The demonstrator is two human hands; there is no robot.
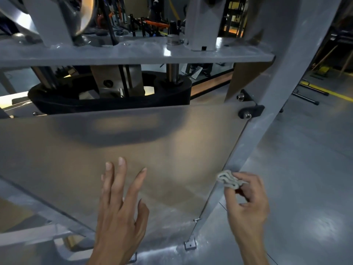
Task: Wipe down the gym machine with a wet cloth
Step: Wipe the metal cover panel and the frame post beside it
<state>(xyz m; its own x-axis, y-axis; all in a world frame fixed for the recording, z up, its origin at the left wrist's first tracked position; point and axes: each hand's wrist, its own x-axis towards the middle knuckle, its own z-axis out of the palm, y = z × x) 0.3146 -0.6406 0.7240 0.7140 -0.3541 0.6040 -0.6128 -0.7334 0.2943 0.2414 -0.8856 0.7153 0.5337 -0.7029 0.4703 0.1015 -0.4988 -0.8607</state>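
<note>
- Hidden or cut off: both your forearms leave the frame at 6 o'clock. The gym machine (pixel 282 104) runs past the frame on the top, left and bottom, so its full shape cannot be read. The background at 12 o'clock, beyond the grey crossbeam (pixel 133 54), is dark clutter that is hard to make out.
- Translucent panel (pixel 133 150): it fills the centre and dims whatever lies behind it; only a blurred dark shape shows through below the black weight plate (pixel 114 101).
- Left hand (pixel 118 211): at 6 o'clock, fingers straight and spread wide, holding nothing. It lies over the panel; whether the fingertips actually touch the surface cannot be told.
- Right hand (pixel 248 197): at 4 o'clock, fingers curled and pinching the cloth (pixel 230 179), which is bunched into folds.
- Cloth position: it sits at the panel's right edge, against the grey upright frame; how much of it is tucked into the palm is hidden.
- Two bolts on black brackets (pixel 248 109) sit at 2 o'clock on the upright.
</note>
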